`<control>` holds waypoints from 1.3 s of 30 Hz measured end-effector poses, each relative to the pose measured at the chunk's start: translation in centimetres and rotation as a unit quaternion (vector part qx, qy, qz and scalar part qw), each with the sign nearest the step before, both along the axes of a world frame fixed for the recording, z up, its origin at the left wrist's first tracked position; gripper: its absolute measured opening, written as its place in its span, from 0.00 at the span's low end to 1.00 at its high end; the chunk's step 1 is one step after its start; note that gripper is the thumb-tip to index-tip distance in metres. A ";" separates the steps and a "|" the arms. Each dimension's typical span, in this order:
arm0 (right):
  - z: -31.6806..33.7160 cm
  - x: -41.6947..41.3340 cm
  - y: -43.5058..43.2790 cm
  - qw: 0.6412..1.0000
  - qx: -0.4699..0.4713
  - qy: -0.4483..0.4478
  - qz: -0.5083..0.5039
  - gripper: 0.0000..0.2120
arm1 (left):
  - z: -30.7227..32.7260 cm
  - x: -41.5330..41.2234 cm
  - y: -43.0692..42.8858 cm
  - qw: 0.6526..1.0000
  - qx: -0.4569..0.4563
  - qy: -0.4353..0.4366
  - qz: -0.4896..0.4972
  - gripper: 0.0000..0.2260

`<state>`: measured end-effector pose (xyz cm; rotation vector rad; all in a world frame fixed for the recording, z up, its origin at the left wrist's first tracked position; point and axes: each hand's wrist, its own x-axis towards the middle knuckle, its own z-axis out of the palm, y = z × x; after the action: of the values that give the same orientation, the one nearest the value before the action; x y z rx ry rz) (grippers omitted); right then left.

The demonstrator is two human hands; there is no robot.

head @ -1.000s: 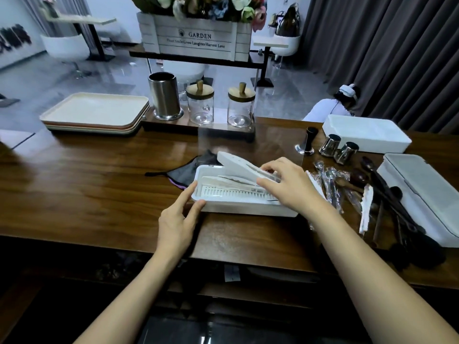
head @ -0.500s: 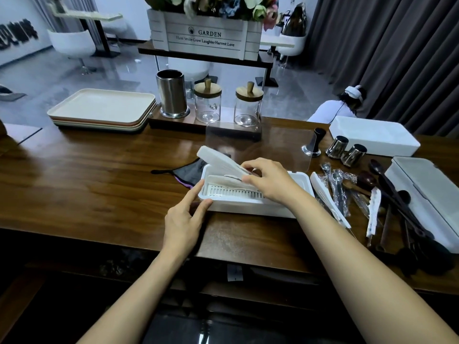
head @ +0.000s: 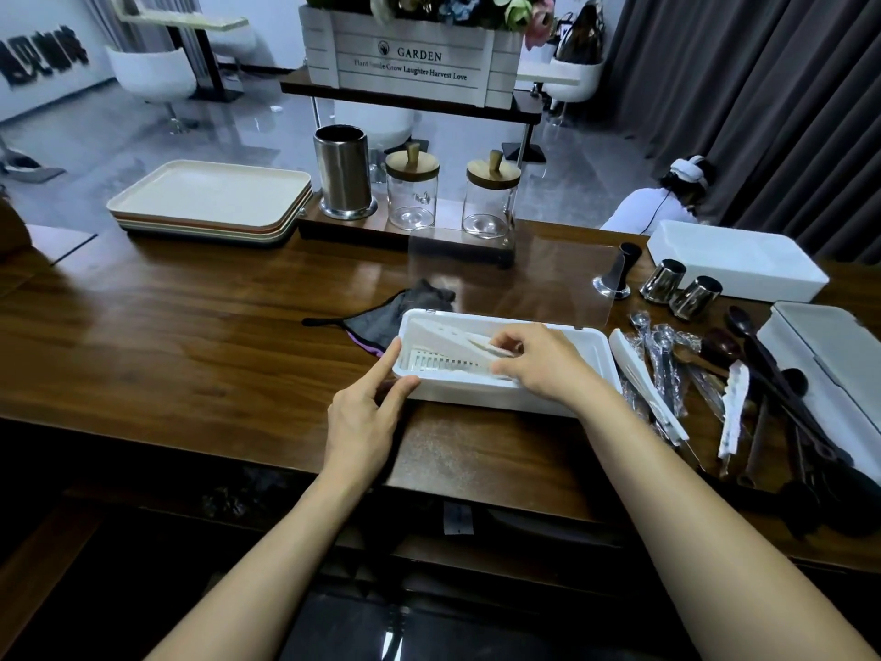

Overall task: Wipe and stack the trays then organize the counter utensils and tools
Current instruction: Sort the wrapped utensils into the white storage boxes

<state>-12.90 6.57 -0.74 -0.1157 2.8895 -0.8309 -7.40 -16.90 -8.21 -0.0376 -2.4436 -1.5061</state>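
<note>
So the white organizer box [head: 496,398] sits near the counter's [head: 190,336] front edge, and the right hand [head: 543,362] is down inside it, fingertips pinching a white divider strip [head: 479,344], probably to seat it flat. The left hand [head: 362,412] presses straight fingers on the box's left corner, I'd guess so it doesn't slide. The trays [head: 210,198] sit stacked far left. Can't tell what's under the right palm, and the dark ladles [head: 763,355] blur into a pile.
</note>
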 end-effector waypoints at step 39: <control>0.4 1.9 -0.7 0.998 0.029 0.002 -0.048 0.09 | 0.9 0.8 0.3 1.000 -0.022 0.018 0.012 0.22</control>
<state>-10.99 5.88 -0.35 0.0263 2.9399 -0.7615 -6.57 -16.56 -7.33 -0.0433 -2.4414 -1.4288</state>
